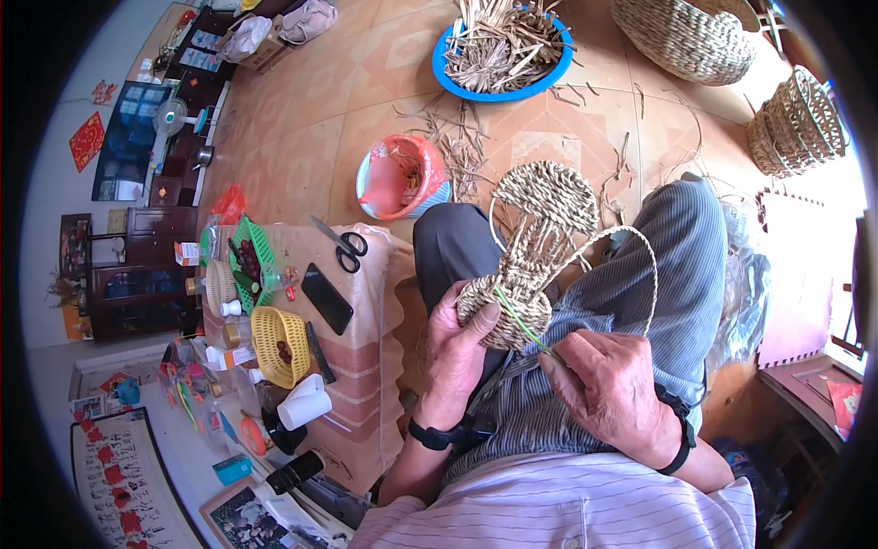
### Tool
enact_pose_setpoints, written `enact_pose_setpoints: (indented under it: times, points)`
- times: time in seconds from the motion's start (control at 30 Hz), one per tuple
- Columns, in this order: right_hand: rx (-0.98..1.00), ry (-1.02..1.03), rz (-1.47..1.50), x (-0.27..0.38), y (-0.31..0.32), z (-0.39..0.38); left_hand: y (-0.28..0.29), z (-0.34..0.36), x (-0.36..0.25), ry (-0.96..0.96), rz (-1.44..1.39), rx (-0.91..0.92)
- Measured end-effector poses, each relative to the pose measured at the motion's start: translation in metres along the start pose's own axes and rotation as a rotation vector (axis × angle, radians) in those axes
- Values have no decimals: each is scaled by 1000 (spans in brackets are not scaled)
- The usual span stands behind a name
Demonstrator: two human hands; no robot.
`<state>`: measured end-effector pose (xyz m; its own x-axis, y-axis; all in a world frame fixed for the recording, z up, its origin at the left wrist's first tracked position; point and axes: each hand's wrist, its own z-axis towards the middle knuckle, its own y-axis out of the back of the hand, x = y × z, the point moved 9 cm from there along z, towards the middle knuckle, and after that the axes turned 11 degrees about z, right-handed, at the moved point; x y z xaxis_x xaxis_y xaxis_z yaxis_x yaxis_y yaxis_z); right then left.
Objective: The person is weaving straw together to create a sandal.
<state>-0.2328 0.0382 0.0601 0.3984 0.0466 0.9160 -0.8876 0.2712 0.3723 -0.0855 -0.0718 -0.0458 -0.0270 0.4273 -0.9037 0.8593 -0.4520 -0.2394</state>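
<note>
A woven straw piece point(546, 198) stands over my lap, with a flat rounded top, open cords in its middle and a smaller woven end at the bottom. My left hand point(455, 352) is closed on that lower end, thumb pressed on the weave. My right hand point(604, 380) pinches a thin green strip point(523, 322), whose far part lies across the lower weave. I cannot tell whether the strip is a needle or a strand. From the piece, a twisted straw cord point(655, 265) loops out to the right and down behind my right hand.
A blue basin point(439, 69) of dry straw and a red-lined bin point(402, 183) stand on the floor ahead. Woven baskets point(794, 133) are at far right. On the table at left lie scissors point(346, 250), a phone point(326, 299) and a yellow basket point(274, 348). Straw scraps litter the tiles.
</note>
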Motion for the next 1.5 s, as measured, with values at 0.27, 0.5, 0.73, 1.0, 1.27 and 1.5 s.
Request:
enact_pose_setpoints:
  times: [0.27, 0.5, 0.73, 1.0, 1.27, 1.5]
  points:
    - [-32, 82, -49, 14, 8, 0, -4, 0, -3, 0, -19, 22]
    - [-70, 193, -49, 28, 11, -3, -7, -2, -4, -8, -40, 30]
    - [-114, 197, -65, 21, 13, -6, 1, -6, -15, -103, 110, -34]
    - [-126, 47, 85, -15, -4, 0, -7, -18, -41, -282, 464, -114]
    - [46, -208, 294, -59, -33, -7, -74, -70, -103, -1209, 1295, 31]
    - [43, -131, 63, -60, -24, -19, -71, -88, -91, -1269, 1343, 22]
